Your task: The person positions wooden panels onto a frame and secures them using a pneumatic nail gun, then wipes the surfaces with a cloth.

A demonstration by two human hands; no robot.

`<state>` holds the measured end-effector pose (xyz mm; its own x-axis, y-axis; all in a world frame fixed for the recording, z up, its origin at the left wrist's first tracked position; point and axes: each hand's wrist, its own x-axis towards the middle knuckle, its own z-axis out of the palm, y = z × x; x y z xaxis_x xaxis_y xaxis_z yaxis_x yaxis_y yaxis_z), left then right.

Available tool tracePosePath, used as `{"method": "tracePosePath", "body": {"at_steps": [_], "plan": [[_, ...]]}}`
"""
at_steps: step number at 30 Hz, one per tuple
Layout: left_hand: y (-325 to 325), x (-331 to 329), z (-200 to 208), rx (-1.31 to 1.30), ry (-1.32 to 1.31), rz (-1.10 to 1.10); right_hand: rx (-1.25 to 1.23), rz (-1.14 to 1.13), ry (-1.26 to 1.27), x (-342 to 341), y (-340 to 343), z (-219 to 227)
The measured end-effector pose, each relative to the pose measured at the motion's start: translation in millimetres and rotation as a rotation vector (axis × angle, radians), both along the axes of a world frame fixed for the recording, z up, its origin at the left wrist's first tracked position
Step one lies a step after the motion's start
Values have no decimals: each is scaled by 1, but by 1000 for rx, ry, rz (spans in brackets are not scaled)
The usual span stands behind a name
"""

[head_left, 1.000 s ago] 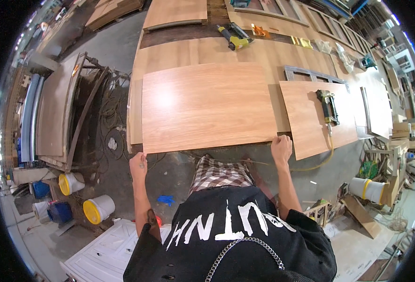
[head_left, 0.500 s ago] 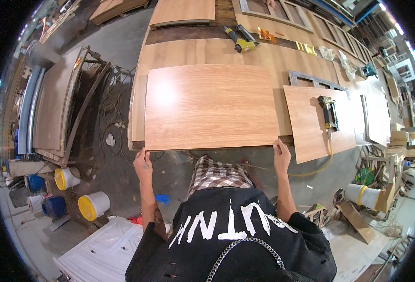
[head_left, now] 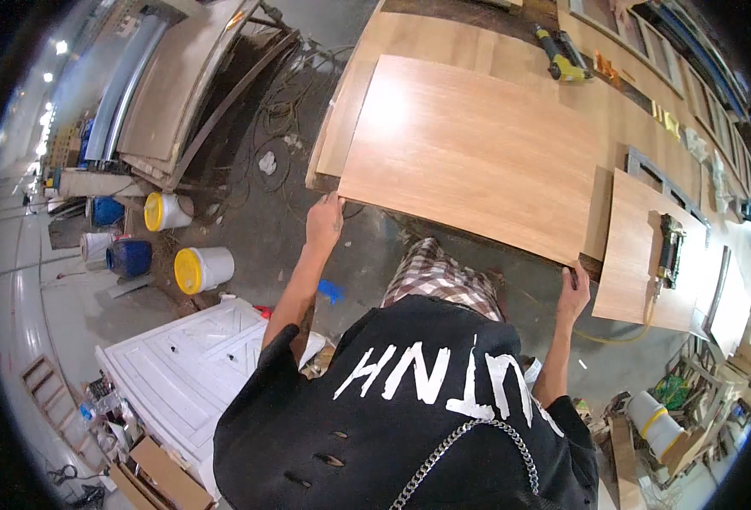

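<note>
A wood-grain panel [head_left: 477,153] lies over larger boards on the workbench, its long near edge toward me. At its near left corner, my left hand [head_left: 325,223] is closed with the fingertips pinching the edge. My right hand [head_left: 573,289] pinches the near right corner in the same way, thumb and fingers together. A second wood-grain panel [head_left: 639,229] lies to the right, with a black nail gun [head_left: 669,251] and its yellow hose resting on it. Farther back, a green-and-black nail gun [head_left: 562,55] sits on the large board [head_left: 494,42].
Yellow-lidded white buckets [head_left: 215,269] and a blue container [head_left: 129,257] stand on the floor at left. A white panelled door [head_left: 184,365] lies behind me. Cables [head_left: 277,127] coil beside the bench, near stacked sheets [head_left: 180,76]. Wooden frames [head_left: 626,38] lie at the far right.
My view has turned left, so the bench and panel now appear slanted and farther right. Both hands keep their hold on the panel's near corners.
</note>
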<state>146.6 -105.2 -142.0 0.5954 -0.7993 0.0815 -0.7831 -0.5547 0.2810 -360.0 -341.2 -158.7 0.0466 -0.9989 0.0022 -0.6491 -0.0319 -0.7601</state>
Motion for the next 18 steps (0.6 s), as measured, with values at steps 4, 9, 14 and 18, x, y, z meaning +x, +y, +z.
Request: {"method": "tracePosePath", "body": {"at_steps": [4,9,14,18], "plan": [[13,4,5,18,-44,-59,8,36,-56,0,0,-10],[5,11,-7,48,-160,-149,-73,-6,-17,1,0,0],[8,14,2,41,-151,-268,-129,1,-29,3,-4,1],[14,25,0,70,-155,-343,-44,-74,-216,6,-3,-16]]}}
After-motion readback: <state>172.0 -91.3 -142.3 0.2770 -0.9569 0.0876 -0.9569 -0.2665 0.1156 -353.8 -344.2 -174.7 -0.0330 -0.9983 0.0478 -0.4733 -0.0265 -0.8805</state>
